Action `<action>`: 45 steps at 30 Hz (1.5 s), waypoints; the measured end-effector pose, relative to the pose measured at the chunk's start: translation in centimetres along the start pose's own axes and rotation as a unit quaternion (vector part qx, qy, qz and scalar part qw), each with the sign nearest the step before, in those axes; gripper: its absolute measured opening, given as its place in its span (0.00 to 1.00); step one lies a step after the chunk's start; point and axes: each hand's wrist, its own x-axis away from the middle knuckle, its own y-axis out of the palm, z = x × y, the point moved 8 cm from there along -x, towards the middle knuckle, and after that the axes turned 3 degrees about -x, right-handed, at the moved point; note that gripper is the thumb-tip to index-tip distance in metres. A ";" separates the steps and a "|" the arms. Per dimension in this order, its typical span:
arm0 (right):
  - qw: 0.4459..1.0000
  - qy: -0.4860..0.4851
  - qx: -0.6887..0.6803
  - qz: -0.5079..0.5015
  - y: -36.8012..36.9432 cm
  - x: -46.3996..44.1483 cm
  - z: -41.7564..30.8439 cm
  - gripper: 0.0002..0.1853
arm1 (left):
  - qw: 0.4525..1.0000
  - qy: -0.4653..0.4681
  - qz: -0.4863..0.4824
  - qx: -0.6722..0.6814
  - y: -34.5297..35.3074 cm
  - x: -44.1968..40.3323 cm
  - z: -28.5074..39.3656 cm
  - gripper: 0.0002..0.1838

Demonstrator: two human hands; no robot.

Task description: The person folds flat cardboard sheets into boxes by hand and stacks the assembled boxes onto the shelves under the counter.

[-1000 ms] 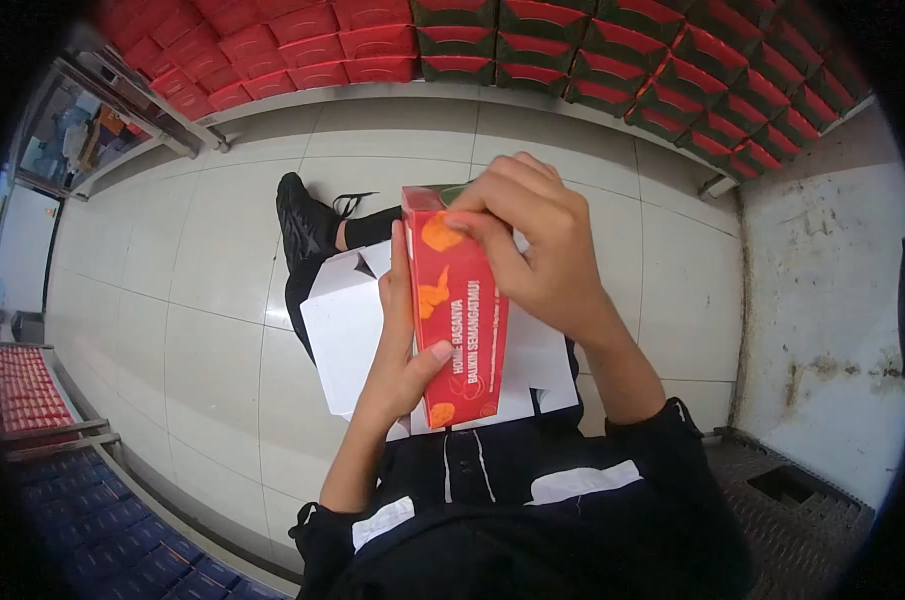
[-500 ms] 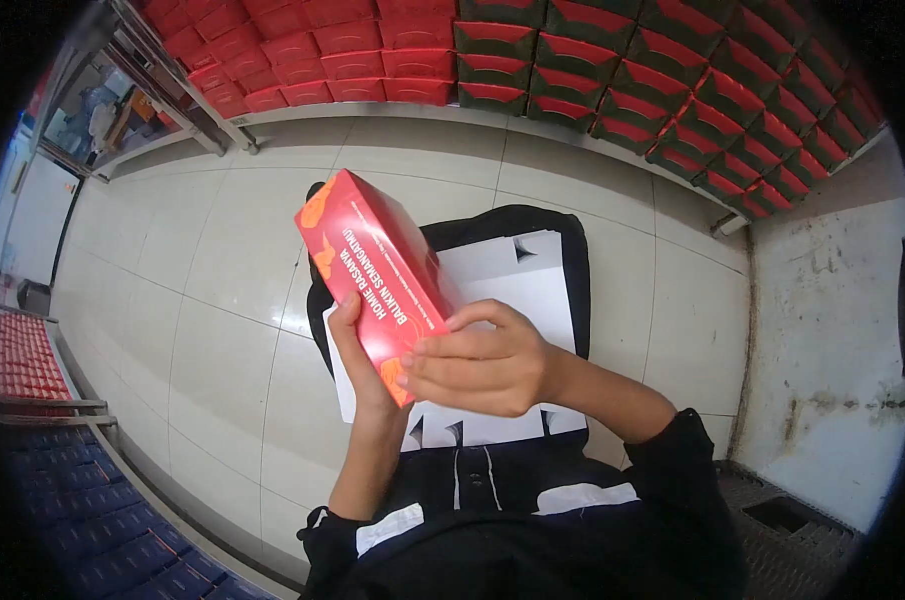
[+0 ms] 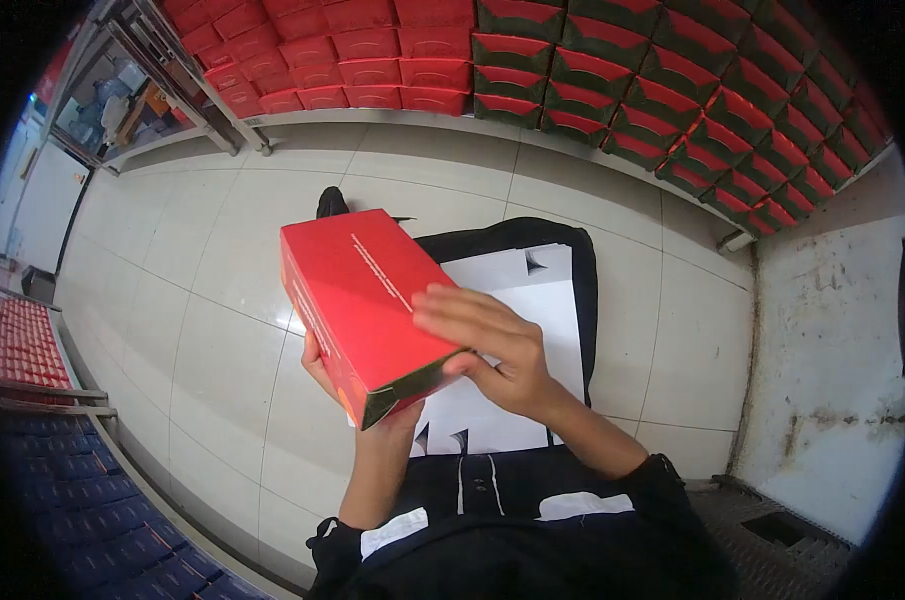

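Observation:
A red cardboard box (image 3: 358,295) is held tilted above my lap, its plain top face with one line of small white print turned up. Dark green shows on its near end. My left hand (image 3: 397,420) is closed around the box from underneath, with part of the fingers hidden behind it. On the near right corner, my right hand (image 3: 501,350) lays its fingers along the top face, the thumb at the green end. Beneath the box, flat white card (image 3: 553,330) with cut slots lies across my lap.
Ahead, a shelf carries stacked red boxes (image 3: 338,75) and dark green-and-red boxes (image 3: 663,105). Dark blue boxes (image 3: 93,500) and small red-and-white packs (image 3: 28,345) stand at the left. A stained pale wall (image 3: 823,360) rises at the right above tiled floor (image 3: 213,270).
The box has been turned over, so the printed side faces left and the plain red side faces up. My right hand has shifted from the lower end onto the top face.

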 end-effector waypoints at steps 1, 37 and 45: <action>1.000 0.000 -0.011 0.001 0.1 0.3 0.2 0.19 | 0.994 -0.075 -0.035 0.072 0.4 0.0 -1.0 0.29; 0.953 0.283 0.105 -0.009 -2.2 4.0 13.4 0.12 | 0.899 0.025 -0.048 -0.435 -8.8 -5.1 -3.2 0.17; 0.952 0.283 0.114 0.026 -3.0 4.7 12.2 0.21 | 0.901 0.041 -0.038 -0.431 -9.4 -4.0 -2.2 0.23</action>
